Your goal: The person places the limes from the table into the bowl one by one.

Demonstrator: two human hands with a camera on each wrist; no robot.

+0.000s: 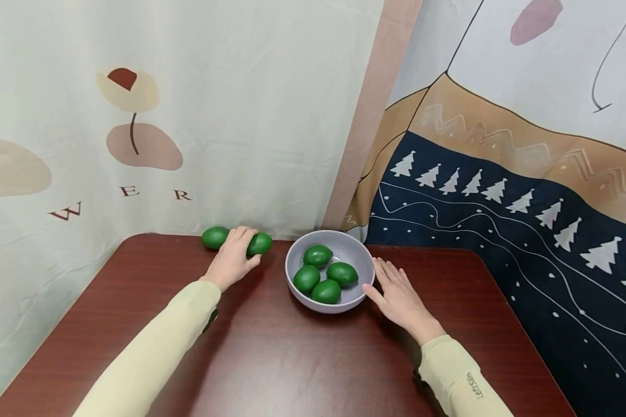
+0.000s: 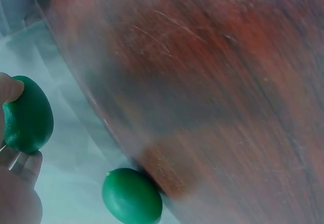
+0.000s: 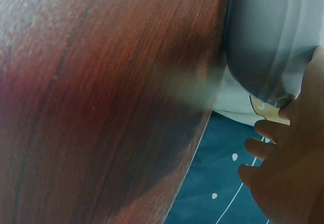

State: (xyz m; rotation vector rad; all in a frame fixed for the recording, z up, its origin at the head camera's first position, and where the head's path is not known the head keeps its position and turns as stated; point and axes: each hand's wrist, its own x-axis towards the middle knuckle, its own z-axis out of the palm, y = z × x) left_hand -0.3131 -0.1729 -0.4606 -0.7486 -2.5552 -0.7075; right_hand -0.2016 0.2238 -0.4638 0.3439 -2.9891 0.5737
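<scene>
Green lime [image 1: 259,244] observed on the head camera in the grasp of the left hand [image 1: 233,255], a second lime [image 1: 215,237] just beside that hand at the table's [image 1: 271,359] far edge, four limes [image 1: 326,291] inside the grey bowl [image 1: 358,255], and the right hand [image 1: 399,298] straight-fingered at the bowl's right side. On the left wrist camera I confirm thumb and fingers curled around the held lime. On the right wrist camera I record the right hand unclenched, touching the bowl's outer wall.
</scene>
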